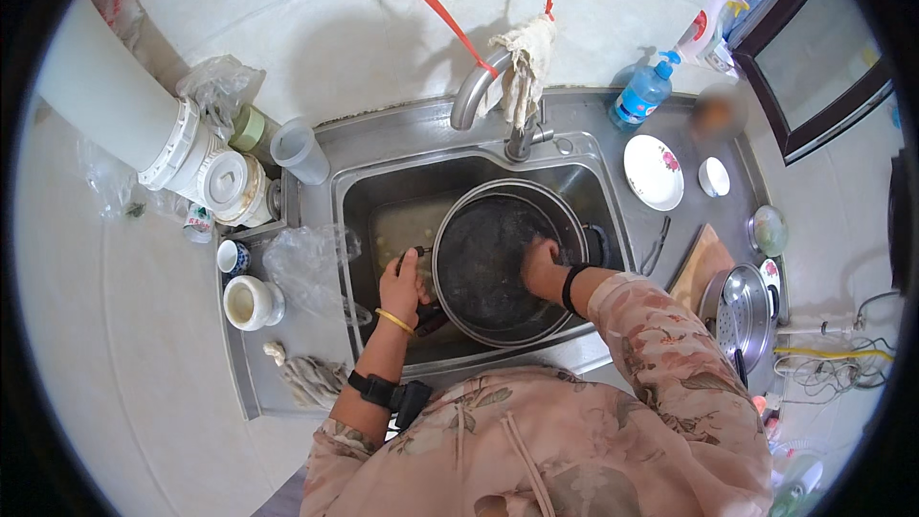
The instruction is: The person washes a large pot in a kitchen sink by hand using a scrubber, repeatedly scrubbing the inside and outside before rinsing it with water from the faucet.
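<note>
A large round metal pot (495, 266) with a dark, wet-looking inside sits in the stainless steel sink (614, 187). My left hand (404, 281) grips the pot's black side handle (422, 250) at its left edge. Inside the pot is my right hand (542, 263), its fingers curled down toward the bottom; they are partly hidden, and whether they hold anything is unclear. Cloudy water (402, 219) with pale bits lies in the sink left of the pot. A second dark handle (596, 244) shows on the pot's right side.
Behind the sink, a cloth (530, 68) hangs over the faucet (474, 97), tied by red straps. To the right stand a blue soap bottle (641, 95), a white plate (653, 172), a cutting board (702, 266) and a steamer pot (747, 316). Clear plastic bags (309, 269) lie left.
</note>
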A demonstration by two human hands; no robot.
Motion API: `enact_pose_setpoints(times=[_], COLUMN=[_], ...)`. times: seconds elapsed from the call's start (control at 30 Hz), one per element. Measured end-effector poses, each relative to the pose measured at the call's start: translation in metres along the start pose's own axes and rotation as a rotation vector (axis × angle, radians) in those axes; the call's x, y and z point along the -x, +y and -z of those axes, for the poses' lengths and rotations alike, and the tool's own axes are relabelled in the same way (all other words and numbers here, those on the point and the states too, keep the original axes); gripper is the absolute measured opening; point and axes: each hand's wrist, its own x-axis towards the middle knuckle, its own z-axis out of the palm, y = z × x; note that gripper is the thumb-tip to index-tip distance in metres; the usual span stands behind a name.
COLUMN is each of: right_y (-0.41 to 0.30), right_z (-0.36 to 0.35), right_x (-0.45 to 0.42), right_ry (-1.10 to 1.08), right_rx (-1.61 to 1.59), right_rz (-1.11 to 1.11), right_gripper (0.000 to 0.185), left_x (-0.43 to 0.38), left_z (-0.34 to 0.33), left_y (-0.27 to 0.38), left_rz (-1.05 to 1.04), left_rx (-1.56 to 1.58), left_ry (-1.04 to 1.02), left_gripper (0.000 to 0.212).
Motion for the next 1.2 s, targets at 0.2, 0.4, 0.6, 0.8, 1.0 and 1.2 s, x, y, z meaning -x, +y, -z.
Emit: enact_pose_setpoints(times=[0.2,0.4,0.6,0.8,1.0,1.2], right_y=[0.042,0.057,0.033,0.009,-0.001,0.027], right_z=[0.055,0.05,-0.001,0.027,0.105,0.04], right_x=[-0.011,-0.015,-0.015,-0.036,-0.039,-0.059], right_ry=[0.674,1.067,0.219,-0.062,0.115,0.259], right_rx=[-0.04,0.037,-0.657,-2.641,-3.089,-3.428], right_rz=[-0.053,0.131,-0.222,-0.315,-0.673,-1.09], right_gripper=[0.021,0.014,0.027,0.049,0.033,0.02], left_x=[0.0,0.001,0.002,0.003,0.003,0.004], left_z=[0.003,0.004,0.001,-0.001,0.0,0.0], left_y=[0.001,0.002,-0.001,-0.001,0.0,-0.001], left_rz=[0.022,0.022,0.015,0.011,0.014,-0.01], left_rx=[-0.035,-0.024,-0.021,-0.036,-0.042,-0.021], left_ry=[-0.023,-0.02,-0.001,0.005,0.016,-0.007], left_gripper=[0.03,0.034,0.035,0.036,0.036,0.035])
